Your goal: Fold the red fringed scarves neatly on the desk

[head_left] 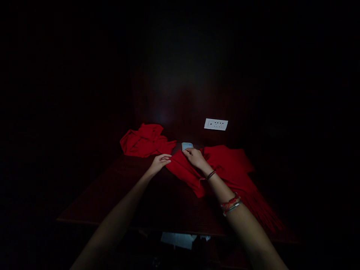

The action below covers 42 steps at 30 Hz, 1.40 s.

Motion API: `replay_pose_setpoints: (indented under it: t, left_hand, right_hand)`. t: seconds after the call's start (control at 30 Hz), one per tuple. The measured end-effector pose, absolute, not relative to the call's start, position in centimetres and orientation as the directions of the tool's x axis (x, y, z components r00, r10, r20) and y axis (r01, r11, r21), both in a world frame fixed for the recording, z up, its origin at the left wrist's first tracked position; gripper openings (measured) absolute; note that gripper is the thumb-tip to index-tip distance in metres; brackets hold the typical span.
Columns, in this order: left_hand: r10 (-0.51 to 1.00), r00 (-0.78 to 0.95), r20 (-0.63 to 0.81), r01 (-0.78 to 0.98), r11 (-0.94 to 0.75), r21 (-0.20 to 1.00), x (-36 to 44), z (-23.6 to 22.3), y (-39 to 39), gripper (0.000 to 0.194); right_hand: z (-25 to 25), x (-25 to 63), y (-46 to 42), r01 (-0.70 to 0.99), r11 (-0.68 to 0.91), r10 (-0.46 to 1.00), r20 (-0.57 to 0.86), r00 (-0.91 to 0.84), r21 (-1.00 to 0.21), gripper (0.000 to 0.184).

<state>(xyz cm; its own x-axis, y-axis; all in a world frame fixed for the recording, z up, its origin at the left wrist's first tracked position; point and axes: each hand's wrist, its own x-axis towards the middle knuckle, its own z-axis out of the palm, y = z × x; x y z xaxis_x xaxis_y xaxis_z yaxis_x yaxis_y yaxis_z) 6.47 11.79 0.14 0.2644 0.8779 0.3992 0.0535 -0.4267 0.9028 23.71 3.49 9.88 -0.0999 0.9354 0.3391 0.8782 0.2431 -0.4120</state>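
A piece of red cloth (184, 170) lies across the dark table between my two hands. My left hand (161, 162) pinches its left edge between thumb and fingers. At the cloth's upper right edge, my right hand (195, 157) is closed, fingertips pressed together on the fabric. Just beyond those fingertips lies a phone (187, 145) with a lit screen. A red fringed scarf (233, 161) spreads out to the right, partly behind my right forearm; I cannot tell whether it joins the middle cloth. Another crumpled red cloth (143, 141) is heaped at the back left.
The dark wooden table (112, 195) has its front edge toward me. A white socket panel (216, 124) is on the wall behind. Below the table edge, a pale flat object (177, 239) shows dimly. The surroundings are very dark.
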Motion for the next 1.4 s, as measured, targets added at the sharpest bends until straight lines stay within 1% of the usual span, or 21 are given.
replay_pose_setpoints:
  t: [0.1, 0.23, 0.3, 0.37, 0.43, 0.5, 0.6, 0.67, 0.73, 0.8, 0.83, 0.87, 0.9, 0.97, 1.03, 1.07, 1.17, 1.27, 1.3, 1.33, 1.4]
  left_hand:
    - [0.911, 0.031, 0.412, 0.167, -0.411, 0.896, 4.9, 0.0, 13.4, 0.022]
    - [0.91, -0.18, 0.374, 0.277, -0.318, 0.907, 2.6, -0.1, 14.3, 0.021]
    - [0.889, -0.247, 0.385, 0.346, -0.29, 0.892, 2.3, -0.1, 13.9, 0.022]
    - [0.862, -0.266, 0.432, 0.407, -0.306, 0.861, 2.6, 0.1, 13.1, 0.024]
    - [0.84, -0.205, 0.502, 0.459, -0.37, 0.807, 3.4, 0.4, 12.3, 0.029]
    - [0.828, -0.089, 0.554, 0.513, -0.439, 0.738, 4.1, 0.4, 12.0, 0.038]
    - [0.867, 0.044, 0.496, 0.551, -0.435, 0.712, 4.4, 0.1, 12.2, 0.047]
    - [0.905, 0.121, 0.408, 0.532, -0.406, 0.743, 4.2, -0.1, 12.5, 0.04]
    - [0.903, 0.237, 0.358, 0.5, -0.429, 0.752, 3.9, -0.2, 12.7, 0.028]
    - [0.859, 0.371, 0.353, 0.474, -0.502, 0.723, 3.9, -0.3, 12.7, 0.019]
    - [0.83, 0.426, 0.36, 0.468, -0.543, 0.697, 3.9, -0.3, 12.6, 0.018]
    - [0.804, 0.461, 0.375, 0.471, -0.581, 0.664, 3.8, -0.3, 12.6, 0.018]
    - [0.786, 0.47, 0.402, 0.486, -0.61, 0.625, 3.7, -0.3, 12.6, 0.019]
    - [0.782, 0.403, 0.475, 0.557, -0.622, 0.551, 3.3, -0.1, 12.7, 0.019]
    - [0.79, 0.272, 0.55, 0.654, -0.571, 0.496, 2.4, 0.1, 13.0, 0.019]
    - [0.788, 0.204, 0.58, 0.702, -0.531, 0.475, 1.9, 0.2, 13.2, 0.019]
    - [0.773, 0.031, 0.634, 0.816, -0.386, 0.431, 0.4, 0.2, 13.6, 0.02]
    - [0.773, -0.052, 0.633, 0.873, -0.272, 0.404, -0.5, 0.0, 13.8, 0.022]
    - [0.782, -0.067, 0.62, 0.884, -0.241, 0.4, -0.6, -0.1, 13.8, 0.023]
    - [0.796, -0.082, 0.6, 0.893, -0.208, 0.399, -0.6, -0.1, 13.7, 0.023]
    - [0.83, -0.11, 0.547, 0.906, -0.142, 0.398, -0.6, -0.1, 13.4, 0.023]
  right_hand:
    - [9.9, 26.9, 2.0, 0.932, 0.232, 0.966, 0.176, -0.187, -0.28, 0.025]
    - [8.6, 29.0, 0.2, 0.959, 0.211, 0.971, -0.069, -0.227, -0.189, 0.036]
    - [7.4, 28.2, -0.2, 0.947, 0.255, 0.956, -0.094, -0.277, -0.195, 0.035]
    - [6.1, 26.5, -0.5, 0.931, 0.299, 0.945, -0.071, -0.32, -0.21, 0.035]
    - [5.0, 24.7, -0.9, 0.927, 0.323, 0.94, -0.047, -0.337, -0.19, 0.035]
    - [4.3, 23.3, -1.4, 0.925, 0.345, 0.935, -0.028, -0.353, -0.158, 0.032]
    - [4.6, 22.8, -2.1, 0.909, 0.385, 0.917, -0.046, -0.397, -0.16, 0.028]
    - [5.6, 23.4, -2.0, 0.925, 0.353, 0.933, -0.027, -0.36, -0.137, 0.026]
    - [6.9, 24.4, -1.3, 0.966, 0.25, 0.964, 0.108, -0.243, -0.059, 0.028]
    - [7.8, 25.4, 0.0, 0.991, 0.131, 0.955, 0.265, -0.132, 0.02, 0.037]
    - [8.0, 25.8, 0.8, 0.995, 0.09, 0.953, 0.288, -0.099, 0.045, 0.043]
    - [8.0, 26.1, 1.7, 0.996, 0.068, 0.961, 0.264, -0.082, 0.06, 0.048]
    - [7.7, 26.4, 2.5, 0.996, 0.061, 0.976, 0.207, -0.074, 0.064, 0.048]
    - [7.0, 26.9, 3.9, 0.996, 0.065, 0.995, 0.074, -0.069, 0.058, 0.035]
    - [6.5, 27.3, 4.6, 0.996, 0.077, 0.997, 0.022, -0.078, 0.046, 0.024]
    - [6.6, 27.6, 4.7, 0.996, 0.079, 0.996, 0.025, -0.08, 0.042, 0.022]
    - [8.6, 29.3, 4.0, 0.995, 0.099, 0.989, 0.112, -0.099, 0.001, 0.024]
    - [12.6, 32.8, 1.9, 0.981, 0.179, 0.925, 0.353, -0.142, -0.077, 0.021]
    - [14.0, 34.3, 0.9, 0.982, 0.172, 0.901, 0.416, -0.124, -0.079, 0.021]
    - [15.2, 36.0, -0.1, 0.989, 0.127, 0.873, 0.481, -0.077, -0.073, 0.02]
    - [16.9, 39.2, -2.0, 0.997, -0.041, 0.787, 0.612, 0.075, -0.069, 0.02]
